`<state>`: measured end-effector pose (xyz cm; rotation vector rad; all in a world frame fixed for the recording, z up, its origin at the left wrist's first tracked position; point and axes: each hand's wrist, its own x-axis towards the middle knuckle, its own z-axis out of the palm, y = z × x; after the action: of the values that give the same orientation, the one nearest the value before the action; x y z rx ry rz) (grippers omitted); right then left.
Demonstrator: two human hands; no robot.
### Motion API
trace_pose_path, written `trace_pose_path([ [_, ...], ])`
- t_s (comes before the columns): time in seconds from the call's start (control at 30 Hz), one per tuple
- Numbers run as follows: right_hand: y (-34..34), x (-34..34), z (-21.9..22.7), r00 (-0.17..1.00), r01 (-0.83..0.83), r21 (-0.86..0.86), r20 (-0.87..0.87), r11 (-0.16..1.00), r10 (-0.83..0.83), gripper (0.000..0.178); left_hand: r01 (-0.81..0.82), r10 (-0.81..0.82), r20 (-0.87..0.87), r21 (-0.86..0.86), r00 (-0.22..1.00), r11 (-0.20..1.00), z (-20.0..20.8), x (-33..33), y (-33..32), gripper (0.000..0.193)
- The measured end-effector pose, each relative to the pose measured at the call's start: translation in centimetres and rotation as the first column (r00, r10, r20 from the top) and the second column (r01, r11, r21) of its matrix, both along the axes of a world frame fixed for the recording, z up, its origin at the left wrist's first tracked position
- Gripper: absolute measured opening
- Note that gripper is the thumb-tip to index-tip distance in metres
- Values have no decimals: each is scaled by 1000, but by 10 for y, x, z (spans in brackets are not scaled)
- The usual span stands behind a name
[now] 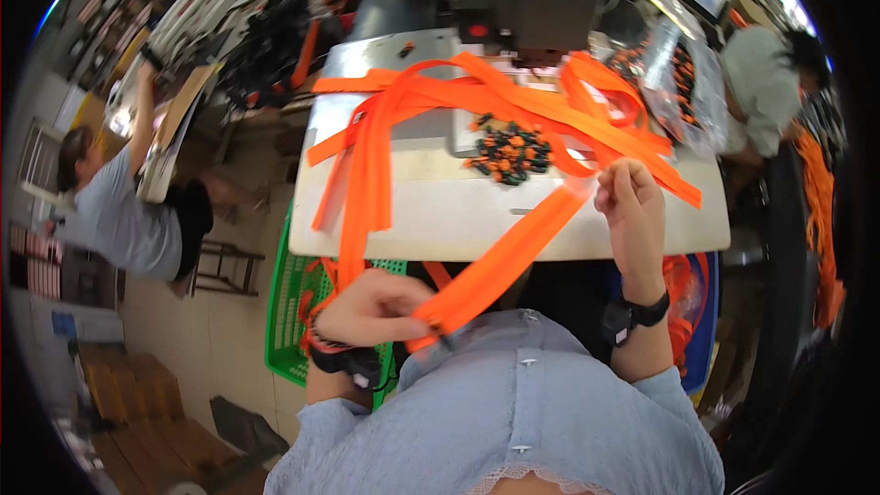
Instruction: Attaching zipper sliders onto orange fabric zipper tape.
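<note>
An orange zipper strip [513, 261] stretches from near my body up toward the table edge. My left hand [376, 309] pinches its lower end between thumb and fingers, and a small dark piece [446, 341], blurred, hangs beside that grip. Over the table's right front part, my right hand [632, 215] is closed in a pinch next to the strip's upper end; what lies between its fingertips is too small to make out. More orange zipper strips [431, 92] lie looped across the table. Behind the held strip sits a heap of small black-and-orange zipper pulls [513, 151].
The pale table [440, 229] has a machine [550, 9] at its back. A clear bag of zipper pulls [683, 82] lies at back right. Below stand a green basket [284, 312] and a blue bin [704, 312]. Other people [137, 211] work at left and right.
</note>
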<state>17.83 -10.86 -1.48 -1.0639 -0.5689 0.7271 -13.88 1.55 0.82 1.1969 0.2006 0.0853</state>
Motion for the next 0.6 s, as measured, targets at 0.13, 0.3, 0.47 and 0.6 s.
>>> trace_pose_path([
  [0.13, -1, 7, -20, 991, -10, -134, 133, 991, 28, 11, -625, 542, 338, 221, 770, 749, 21, -114, -9, 19],
  [0.3, 7, 16, -31, 988, -76, -174, 119, 982, 98, 10, -824, 959, 272, 559, 76, -93, 91, -176, -45, 19],
  [0.47, 0, 19, -42, 989, -45, -166, 132, 985, 68, 9, -656, 990, 133, 751, 35, -78, 56, -186, -6, 20],
  [0.6, 0, 18, -43, 985, -70, -138, 149, 988, 91, 9, -621, 989, 35, 781, 141, 61, -3, -181, 21, 33],
])
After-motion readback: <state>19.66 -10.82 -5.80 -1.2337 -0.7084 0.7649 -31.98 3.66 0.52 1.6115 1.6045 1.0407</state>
